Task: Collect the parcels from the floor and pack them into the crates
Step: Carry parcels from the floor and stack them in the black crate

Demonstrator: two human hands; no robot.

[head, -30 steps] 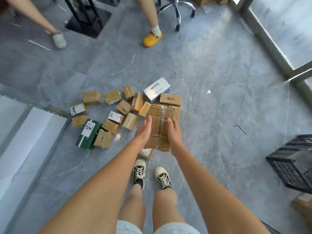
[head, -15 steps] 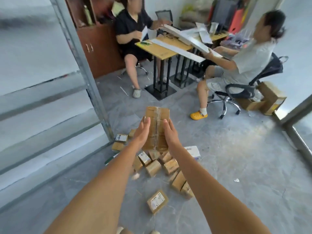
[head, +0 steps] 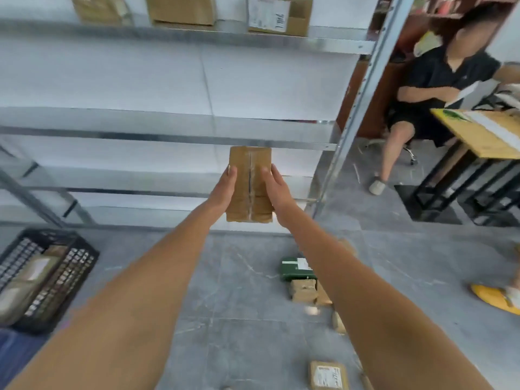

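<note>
A row of taped brown parcels (head: 250, 164) is held out in front of me, pressed between my left hand (head: 225, 190) and my right hand (head: 275, 190). A black plastic crate (head: 70, 266) stands on the floor at the lower left with a padded parcel (head: 25, 288) inside. More parcels lie on the floor by my right arm: a green box (head: 295, 268), small brown boxes (head: 304, 291) and a labelled brown parcel (head: 327, 375) near the bottom edge. My right forearm hides part of that pile.
A metal shelving rack (head: 197, 137) fills the view ahead, with cardboard boxes (head: 278, 14) on its top shelf. To the right a seated person (head: 439, 88) is at a wooden desk (head: 484, 136). A foot in a yellow shoe (head: 495, 298) is at the right edge.
The view has swung left and upward, from the parcel pile toward the shelving and the crate. Both hands kept the row of parcels clamped between them and carried it along.
</note>
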